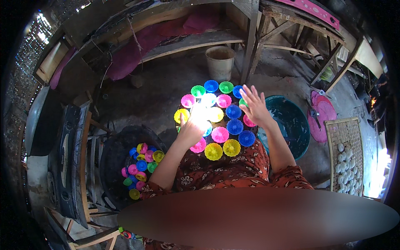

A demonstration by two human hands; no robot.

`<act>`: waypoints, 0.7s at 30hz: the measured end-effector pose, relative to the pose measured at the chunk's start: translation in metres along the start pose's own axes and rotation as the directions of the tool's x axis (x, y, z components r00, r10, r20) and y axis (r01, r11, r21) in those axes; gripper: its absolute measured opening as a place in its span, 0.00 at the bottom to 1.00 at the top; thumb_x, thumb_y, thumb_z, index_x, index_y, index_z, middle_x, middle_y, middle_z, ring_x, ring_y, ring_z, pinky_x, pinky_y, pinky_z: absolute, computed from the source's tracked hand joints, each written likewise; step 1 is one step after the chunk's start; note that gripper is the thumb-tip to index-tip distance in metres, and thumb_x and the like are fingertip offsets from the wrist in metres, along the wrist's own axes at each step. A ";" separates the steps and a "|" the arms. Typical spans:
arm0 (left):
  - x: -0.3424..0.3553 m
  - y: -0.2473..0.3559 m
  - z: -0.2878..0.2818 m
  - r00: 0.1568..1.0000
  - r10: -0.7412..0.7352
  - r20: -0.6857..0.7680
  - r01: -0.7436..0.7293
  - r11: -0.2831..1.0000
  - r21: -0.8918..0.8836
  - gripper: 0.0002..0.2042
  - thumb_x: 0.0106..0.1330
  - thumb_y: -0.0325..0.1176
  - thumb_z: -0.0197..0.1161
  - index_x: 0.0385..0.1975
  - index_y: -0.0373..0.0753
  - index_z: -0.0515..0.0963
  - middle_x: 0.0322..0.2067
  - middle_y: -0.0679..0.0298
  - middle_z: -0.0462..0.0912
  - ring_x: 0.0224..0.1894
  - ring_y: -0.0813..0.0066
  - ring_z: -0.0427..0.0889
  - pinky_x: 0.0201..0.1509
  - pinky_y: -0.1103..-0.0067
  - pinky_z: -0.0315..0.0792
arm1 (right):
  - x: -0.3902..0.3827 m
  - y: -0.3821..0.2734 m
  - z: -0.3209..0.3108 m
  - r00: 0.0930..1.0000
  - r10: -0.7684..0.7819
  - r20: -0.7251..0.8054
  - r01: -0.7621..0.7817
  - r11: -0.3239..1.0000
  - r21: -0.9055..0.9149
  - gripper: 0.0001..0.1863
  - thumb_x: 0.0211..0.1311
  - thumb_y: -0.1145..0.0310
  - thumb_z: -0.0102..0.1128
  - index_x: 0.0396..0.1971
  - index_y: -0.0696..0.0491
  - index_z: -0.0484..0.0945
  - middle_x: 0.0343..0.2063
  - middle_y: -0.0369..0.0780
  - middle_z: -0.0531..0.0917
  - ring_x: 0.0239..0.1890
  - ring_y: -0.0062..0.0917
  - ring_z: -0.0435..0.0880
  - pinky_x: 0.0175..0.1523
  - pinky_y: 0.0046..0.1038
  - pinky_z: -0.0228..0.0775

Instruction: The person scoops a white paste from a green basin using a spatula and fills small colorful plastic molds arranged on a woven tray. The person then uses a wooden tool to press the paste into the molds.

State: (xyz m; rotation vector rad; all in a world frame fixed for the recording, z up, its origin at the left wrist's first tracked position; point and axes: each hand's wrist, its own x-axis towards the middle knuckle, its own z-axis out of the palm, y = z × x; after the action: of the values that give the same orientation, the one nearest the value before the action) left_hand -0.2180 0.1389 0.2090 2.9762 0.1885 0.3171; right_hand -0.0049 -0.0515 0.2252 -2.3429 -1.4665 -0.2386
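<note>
A smooth blur covers the near part of the view, hiding the lap below the patterned dress [216, 166]. Glare whites out the cups under the left hand [192, 130], so its fingers cannot be made out. The right hand [254, 106] hides parts of 2 moulds on the tray's right side.

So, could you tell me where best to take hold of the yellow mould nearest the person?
Probably pinch the fluted rim of the yellow mould on its near side, coming from above: it sits open side up, other moulds crowd its far side, and the near edge is free.
</note>
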 end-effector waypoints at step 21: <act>-0.025 0.071 0.017 0.992 0.079 0.103 -0.077 0.997 -0.022 0.39 0.59 0.64 0.45 0.64 0.42 0.53 0.65 0.58 0.51 0.67 0.59 0.50 0.58 0.44 0.51 | -0.067 -0.034 0.023 0.956 -0.236 0.173 0.256 0.961 -0.105 0.41 0.54 0.33 0.40 0.63 0.45 0.57 0.65 0.41 0.55 0.68 0.43 0.47 0.64 0.58 0.37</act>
State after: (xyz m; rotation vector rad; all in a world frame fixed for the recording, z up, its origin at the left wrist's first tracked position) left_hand -0.2308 0.0639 0.1982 2.9781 0.0578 0.1717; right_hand -0.0663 -0.0847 0.1897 -2.3177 -1.8762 -0.2195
